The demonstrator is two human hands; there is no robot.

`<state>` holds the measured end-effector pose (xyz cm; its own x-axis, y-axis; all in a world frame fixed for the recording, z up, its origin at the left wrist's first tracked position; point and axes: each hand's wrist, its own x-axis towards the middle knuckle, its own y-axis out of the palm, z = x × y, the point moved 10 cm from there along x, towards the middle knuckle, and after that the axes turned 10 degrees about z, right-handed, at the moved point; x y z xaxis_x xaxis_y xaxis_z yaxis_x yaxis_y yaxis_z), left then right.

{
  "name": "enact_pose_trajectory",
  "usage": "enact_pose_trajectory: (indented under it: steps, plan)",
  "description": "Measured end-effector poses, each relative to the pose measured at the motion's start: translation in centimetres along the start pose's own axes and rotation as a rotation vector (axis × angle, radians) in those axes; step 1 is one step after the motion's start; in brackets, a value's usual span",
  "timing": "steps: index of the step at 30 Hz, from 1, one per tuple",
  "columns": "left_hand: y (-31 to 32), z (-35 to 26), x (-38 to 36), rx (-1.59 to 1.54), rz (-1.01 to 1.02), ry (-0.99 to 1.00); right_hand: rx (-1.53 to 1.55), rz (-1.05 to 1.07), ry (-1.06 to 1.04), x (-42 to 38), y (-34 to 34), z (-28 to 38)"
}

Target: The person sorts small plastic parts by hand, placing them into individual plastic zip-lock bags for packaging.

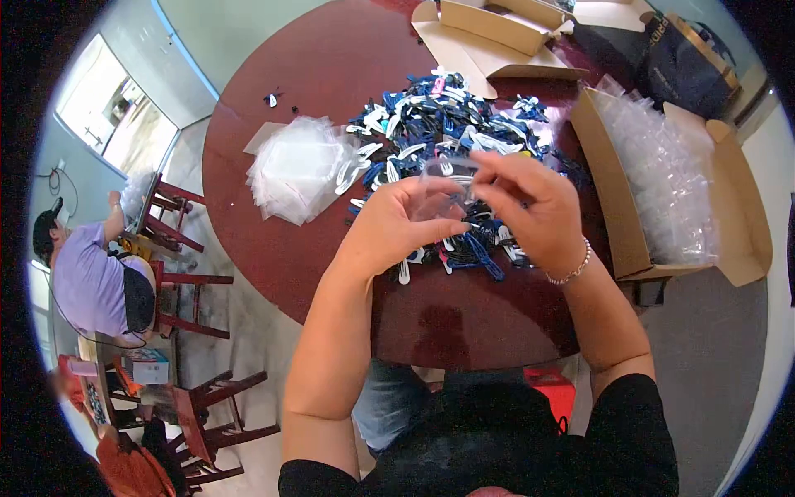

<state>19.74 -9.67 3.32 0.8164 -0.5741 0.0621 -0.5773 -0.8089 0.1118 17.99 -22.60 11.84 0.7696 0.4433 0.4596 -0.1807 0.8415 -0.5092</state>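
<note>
A clear plastic bag (432, 184) is held up over the table between my two hands. My left hand (397, 222) grips its left side, thumb stretched to the right beneath it. The fingers of my right hand (538, 203) are bent and pinched at the bag's right edge; whether a small item is also between them is hidden. Below and behind both hands spreads a big pile of snap hair clips (451, 116) in dark blue, black and white. Left of the pile lies a loose stack of flat clear bags (300, 161).
An open cardboard box (598, 178) full of filled clear bags (658, 178) stands at the right. Open cardboard (480, 50) lies at the back beside a dark bag (675, 66). Red wooden stools (195, 298) and a seated person (95, 277) are at the left.
</note>
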Motion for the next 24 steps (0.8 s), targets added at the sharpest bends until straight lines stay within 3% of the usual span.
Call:
enact_pose_trajectory:
  steps: [5,7,8,10,15,18,24]
  plan:
    - [-0.9,0.4,-0.1,-0.087,-0.056,-0.048,0.167,-0.14,0.127,-0.2,-3.3,-4.1]
    - [-2.4,0.5,-0.4,-0.069,-0.17,-0.049,-0.155,0.003,0.16,0.0,-3.2,-5.0]
    - [-2.7,0.4,-0.6,-0.108,-0.209,-0.039,-0.155,0.002,0.161,0.0,-3.7,-5.0]
    - [-3.3,0.8,-0.7,-0.128,-0.238,-0.033,-0.446,0.391,0.292,-0.4,-1.3,-6.4]
    - [-3.6,0.8,-0.8,-0.141,-0.273,-0.047,-0.409,0.467,0.323,-0.9,-0.4,-6.5]
    - [-3.4,0.6,-0.8,-0.092,-0.271,-0.034,-0.476,0.695,0.217,-1.9,3.3,-4.8]
    - [-3.3,0.7,-0.6,-0.101,-0.246,-0.025,-0.644,0.672,0.23,-2.6,5.6,-5.3]
